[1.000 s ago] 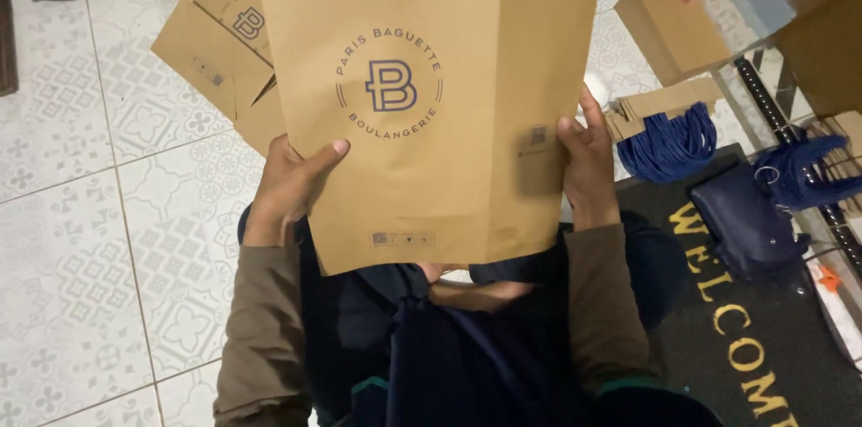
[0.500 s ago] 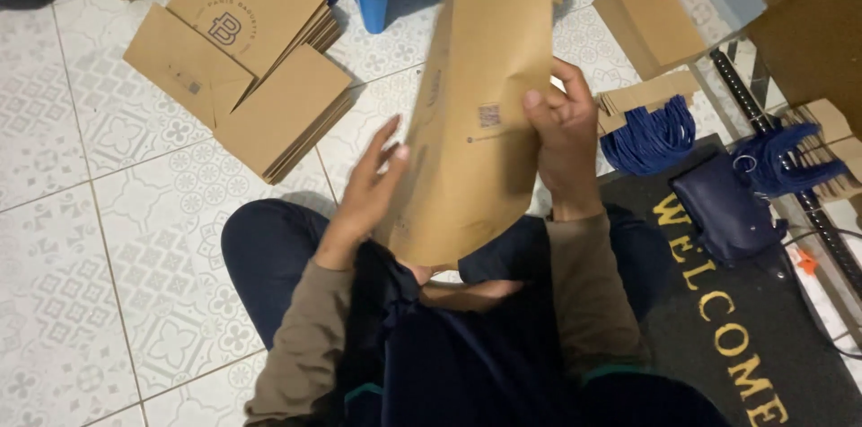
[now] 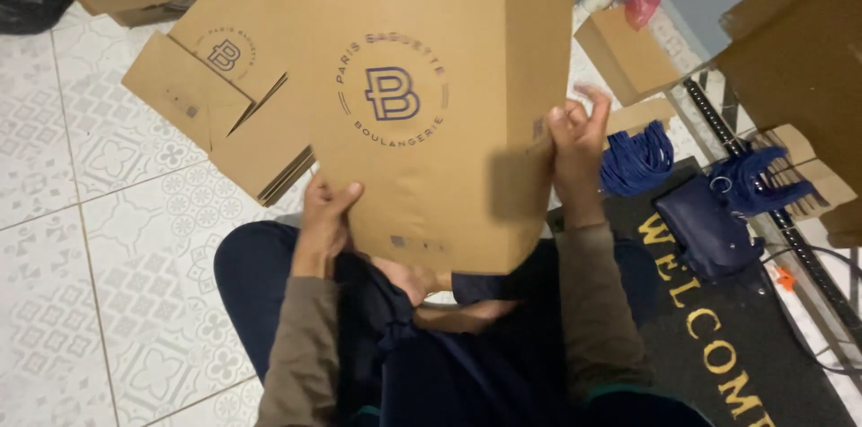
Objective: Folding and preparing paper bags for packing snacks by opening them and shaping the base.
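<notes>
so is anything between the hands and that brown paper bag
Nothing visible: the left hand grips the brown paper bag at its lower left edge, and the right hand touches its right edge directly.

The bag in my hands is matt brown kraft paper, smooth, with a dark blue printed round emblem. The flat bags stacked on the floor are the same paper. The floor tiles are glossy patterned ceramic; the doormat is rough dark fibre.
</notes>
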